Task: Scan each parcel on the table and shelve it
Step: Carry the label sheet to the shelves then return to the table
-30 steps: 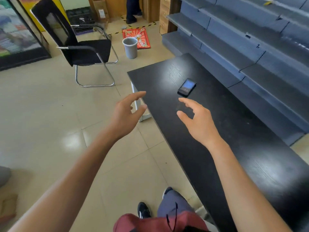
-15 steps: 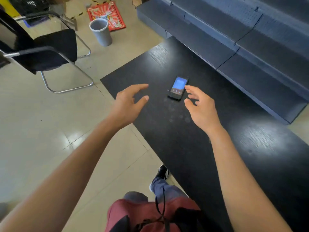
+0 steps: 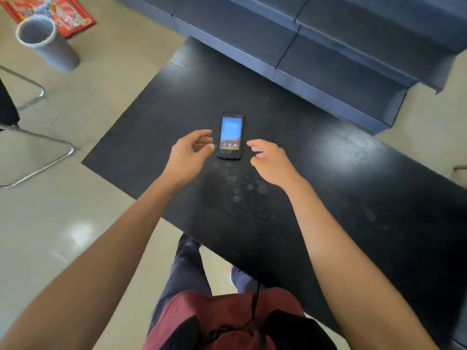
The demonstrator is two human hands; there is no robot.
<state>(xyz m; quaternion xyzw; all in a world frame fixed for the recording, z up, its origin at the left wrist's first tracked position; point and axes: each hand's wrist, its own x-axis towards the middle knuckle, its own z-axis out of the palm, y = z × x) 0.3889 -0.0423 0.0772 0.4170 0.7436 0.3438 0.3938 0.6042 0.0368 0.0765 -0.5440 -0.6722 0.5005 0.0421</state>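
Observation:
A black handheld scanner (image 3: pixel 230 136) with a lit blue screen lies flat on the black table (image 3: pixel 290 198). My left hand (image 3: pixel 188 154) hovers just left of it, fingers loosely curled, its fingertips close to the device's lower left edge. My right hand (image 3: pixel 271 160) hovers just right of the scanner with fingers relaxed and empty. Neither hand holds the device. No parcel is in view on the table.
Grey-blue shelving (image 3: pixel 316 41) runs along the far side of the table. A grey bin (image 3: pixel 48 44) stands on the tiled floor at upper left, beside a red mat (image 3: pixel 50 11). A chair's chrome frame (image 3: pixel 38 147) is at the left edge.
I have stepped closer and both hands have come down and inward to flank the scanner. The left hand moved from the table's edge to right beside the device.

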